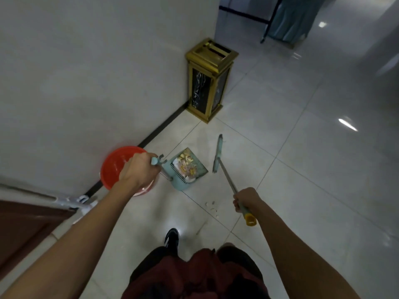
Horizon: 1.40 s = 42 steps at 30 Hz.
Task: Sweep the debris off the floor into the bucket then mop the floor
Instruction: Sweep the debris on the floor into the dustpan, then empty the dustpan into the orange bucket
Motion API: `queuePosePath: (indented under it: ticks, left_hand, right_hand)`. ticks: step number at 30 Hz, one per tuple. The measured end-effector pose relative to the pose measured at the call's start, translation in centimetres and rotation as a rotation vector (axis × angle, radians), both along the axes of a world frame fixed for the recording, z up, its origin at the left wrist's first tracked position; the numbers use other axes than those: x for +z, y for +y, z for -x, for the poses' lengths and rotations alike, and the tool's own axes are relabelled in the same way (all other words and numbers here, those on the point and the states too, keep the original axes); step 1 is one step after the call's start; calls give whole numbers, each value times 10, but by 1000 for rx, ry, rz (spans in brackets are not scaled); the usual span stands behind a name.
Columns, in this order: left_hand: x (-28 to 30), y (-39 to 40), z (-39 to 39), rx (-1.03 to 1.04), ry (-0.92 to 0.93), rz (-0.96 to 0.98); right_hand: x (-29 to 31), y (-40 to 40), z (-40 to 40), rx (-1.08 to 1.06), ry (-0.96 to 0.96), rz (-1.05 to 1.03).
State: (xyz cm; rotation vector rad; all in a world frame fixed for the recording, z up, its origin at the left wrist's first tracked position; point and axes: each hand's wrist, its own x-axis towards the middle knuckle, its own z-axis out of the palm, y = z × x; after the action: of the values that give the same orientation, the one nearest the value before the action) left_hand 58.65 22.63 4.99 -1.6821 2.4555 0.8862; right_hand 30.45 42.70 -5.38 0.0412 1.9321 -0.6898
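My left hand (139,169) grips the top of the handle of a pale blue dustpan (183,170), which stands on the tiled floor and holds yellow and white debris (187,164). Right behind that hand sits a red bucket (117,164) against the wall. My right hand (246,199) grips the broom handle (228,180) near its yellow end cap; the narrow blue broom head (217,154) is just right of the dustpan, apart from it. A few white scraps (212,207) lie on the floor between my hands.
A gold and black bin (208,80) stands at the wall corner. A white mop (71,201) leans along the wall at the left, by a brown door (26,229). My black shoe (171,237) is below. Glossy tiles stretch to the right.
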Motion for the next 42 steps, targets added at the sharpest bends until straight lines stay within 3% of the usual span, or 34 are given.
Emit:
queuePosePath:
  ticks: [11,18,31,42]
  left_hand:
    - [19,98,46,429,4,132]
    - [48,171,50,656,-1,220]
    - [93,230,1,799,-59,363]
    - [99,220,-61,868,-126,371]
  right_hand:
    - [6,-29,97,488,37,125]
    - [19,-36,112,733,121,178]
    - [61,-41,63,893,215,256]
    - [69,-58,2,962,217,267]
